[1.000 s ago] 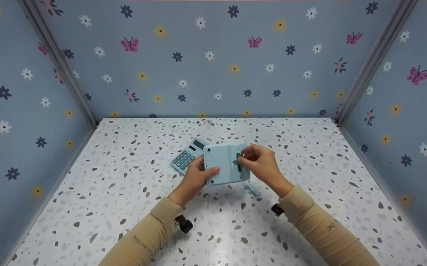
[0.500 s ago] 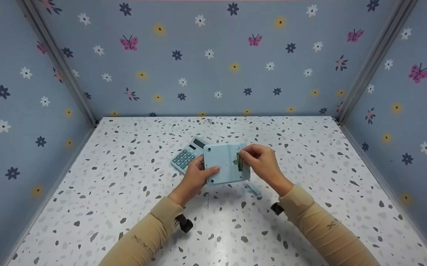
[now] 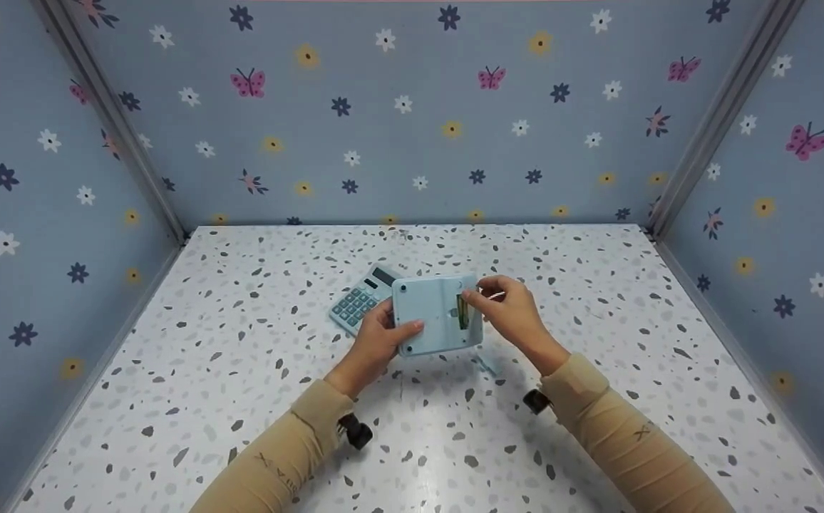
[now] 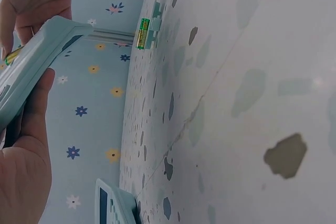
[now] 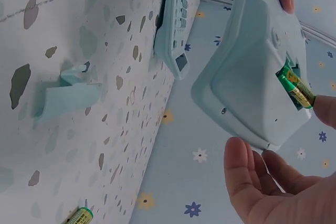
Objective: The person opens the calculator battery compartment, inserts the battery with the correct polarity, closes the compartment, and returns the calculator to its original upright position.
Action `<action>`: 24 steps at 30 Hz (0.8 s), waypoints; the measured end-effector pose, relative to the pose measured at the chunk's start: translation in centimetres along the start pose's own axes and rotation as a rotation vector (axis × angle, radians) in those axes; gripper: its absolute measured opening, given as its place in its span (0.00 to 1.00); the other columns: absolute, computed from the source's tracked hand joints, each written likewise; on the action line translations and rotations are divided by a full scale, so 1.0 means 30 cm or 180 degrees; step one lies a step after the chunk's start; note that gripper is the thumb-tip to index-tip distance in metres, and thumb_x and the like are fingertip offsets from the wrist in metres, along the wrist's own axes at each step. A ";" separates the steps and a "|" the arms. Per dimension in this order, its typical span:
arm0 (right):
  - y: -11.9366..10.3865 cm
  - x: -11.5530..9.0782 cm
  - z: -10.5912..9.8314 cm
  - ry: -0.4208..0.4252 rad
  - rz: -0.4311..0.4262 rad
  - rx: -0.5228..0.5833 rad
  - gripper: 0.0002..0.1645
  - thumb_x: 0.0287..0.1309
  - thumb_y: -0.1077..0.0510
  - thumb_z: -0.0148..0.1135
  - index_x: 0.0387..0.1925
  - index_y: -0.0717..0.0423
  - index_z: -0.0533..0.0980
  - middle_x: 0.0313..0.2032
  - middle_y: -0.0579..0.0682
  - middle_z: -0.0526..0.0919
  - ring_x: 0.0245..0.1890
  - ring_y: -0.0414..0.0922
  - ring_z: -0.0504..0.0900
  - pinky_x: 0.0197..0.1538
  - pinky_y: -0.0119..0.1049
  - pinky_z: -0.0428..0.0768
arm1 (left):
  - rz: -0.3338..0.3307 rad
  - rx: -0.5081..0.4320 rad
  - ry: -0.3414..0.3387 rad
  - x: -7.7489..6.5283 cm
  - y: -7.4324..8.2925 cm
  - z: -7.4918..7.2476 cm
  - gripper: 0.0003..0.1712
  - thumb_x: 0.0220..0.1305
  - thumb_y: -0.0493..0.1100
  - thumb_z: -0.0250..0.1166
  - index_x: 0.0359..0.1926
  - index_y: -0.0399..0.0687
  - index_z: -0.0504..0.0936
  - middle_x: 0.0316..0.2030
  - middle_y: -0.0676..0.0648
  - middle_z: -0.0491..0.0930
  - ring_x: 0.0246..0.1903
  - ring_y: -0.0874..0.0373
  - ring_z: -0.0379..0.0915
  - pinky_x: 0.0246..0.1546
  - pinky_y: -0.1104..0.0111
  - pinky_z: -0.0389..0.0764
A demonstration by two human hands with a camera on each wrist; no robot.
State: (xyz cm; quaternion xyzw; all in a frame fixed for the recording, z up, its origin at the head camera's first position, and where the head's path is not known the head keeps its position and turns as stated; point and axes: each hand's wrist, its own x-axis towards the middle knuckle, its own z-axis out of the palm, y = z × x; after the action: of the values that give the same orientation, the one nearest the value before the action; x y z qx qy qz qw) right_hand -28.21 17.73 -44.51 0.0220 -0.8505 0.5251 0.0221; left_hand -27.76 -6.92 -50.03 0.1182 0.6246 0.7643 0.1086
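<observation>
My left hand grips a pale blue calculator, its underside turned up with the battery slot uncovered. Over the slot, my right hand has its thumb on one end of a green and yellow battery. That battery sits slanted in the slot, its other end sticking out in the right wrist view. The right hand's other fingers curl at the calculator's edge. On the table below lies the small battery cover, with a second green battery beside it in the left wrist view.
Another pale blue calculator lies keys up on the speckled white table, just behind my left hand. Blue flowered panels enclose the table at the back and both sides.
The right thumb has slid up toward the slot's upper end, uncovering more of the battery, while the fingers have shifted out to the calculator's right edge. The left hand and calculator stay put.
</observation>
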 end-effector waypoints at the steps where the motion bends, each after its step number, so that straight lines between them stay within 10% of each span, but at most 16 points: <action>1: -0.001 0.002 -0.002 -0.0043 0.0045 0.0008 0.34 0.71 0.46 0.71 0.67 0.67 0.78 0.57 0.64 0.83 0.56 0.56 0.84 0.54 0.45 0.92 | 0.0000 0.0007 0.0007 0.001 0.000 0.000 0.35 0.75 0.33 0.68 0.79 0.40 0.69 0.70 0.34 0.79 0.64 0.47 0.81 0.66 0.52 0.87; 24: -0.002 0.014 -0.008 -0.0268 0.0279 0.0147 0.29 0.72 0.46 0.72 0.60 0.65 0.83 0.55 0.63 0.88 0.52 0.55 0.88 0.53 0.53 0.93 | 0.0158 0.0010 -0.0053 0.002 -0.011 -0.003 0.34 0.73 0.31 0.67 0.77 0.36 0.71 0.66 0.33 0.82 0.61 0.47 0.84 0.63 0.52 0.88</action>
State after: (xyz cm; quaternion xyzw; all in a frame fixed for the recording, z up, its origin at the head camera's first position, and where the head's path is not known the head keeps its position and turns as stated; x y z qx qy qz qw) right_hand -28.62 17.93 -44.32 0.0073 -0.8384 0.5437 -0.0373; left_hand -27.84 -6.92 -50.38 0.1401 0.6217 0.7648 0.0946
